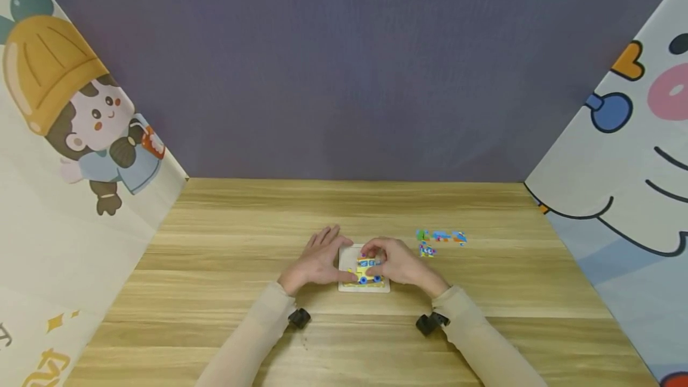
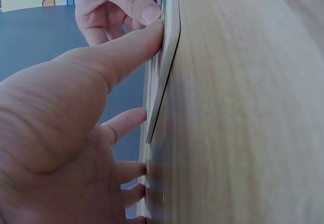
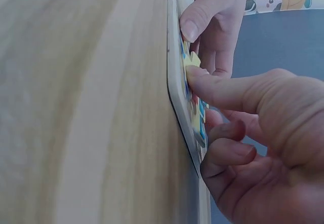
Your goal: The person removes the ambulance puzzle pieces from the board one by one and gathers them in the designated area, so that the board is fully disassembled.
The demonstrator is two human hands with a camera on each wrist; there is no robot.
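A square puzzle board [image 1: 348, 252] with a pale wooden frame lies flat on the table, partly filled with a yellow and blue vehicle picture. My left hand [image 1: 318, 260] lies at its left side, fingers spread and fairly straight, with the thumb [image 2: 147, 36] pressing on the lower part of the picture. From the other side, my right hand [image 1: 400, 263] pinches a yellow and blue puzzle piece [image 3: 197, 115] between thumb and curled fingers. In the right wrist view this piece stands slightly raised over the board. The fingers hide part of it.
Several loose puzzle pieces [image 1: 441, 236] lie in a row right of the board, with another piece [image 1: 427, 249] just below them. The wooden table [image 1: 242, 214] ends at a dark back panel [image 1: 344, 76]. Printed panels stand at both sides.
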